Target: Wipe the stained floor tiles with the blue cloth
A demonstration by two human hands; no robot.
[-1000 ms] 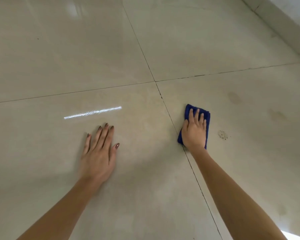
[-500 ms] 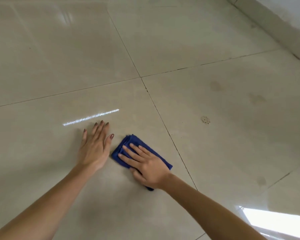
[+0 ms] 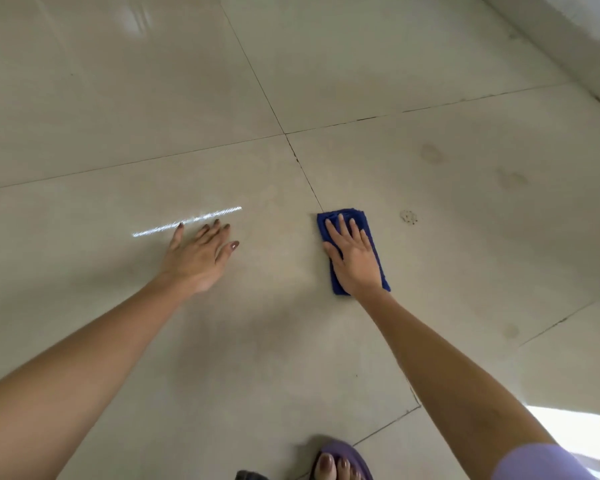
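Note:
A folded blue cloth (image 3: pixel 369 230) lies on the beige floor tiles (image 3: pixel 187 81), across the grout line. My right hand (image 3: pixel 355 263) presses flat on the cloth with its fingers straight. To the left, my left hand (image 3: pixel 200 258) rests flat on the tile, fingers spread, holding nothing. A small speckled brown stain (image 3: pixel 408 216) sits just right of the cloth. Fainter stains (image 3: pixel 431 154) mark the right tile further back, with another faint stain (image 3: pixel 511 330) nearer me on the right.
A wall base (image 3: pixel 568 39) runs along the top right. A foot in a purple sandal (image 3: pixel 342 460) stands at the bottom edge. A bright streak of reflected light (image 3: pixel 187 221) lies on the left tile by my left hand.
My right hand slid the cloth from beside my left hand back to the right onto the grout line. The view pulled back; my left hand stayed planted.

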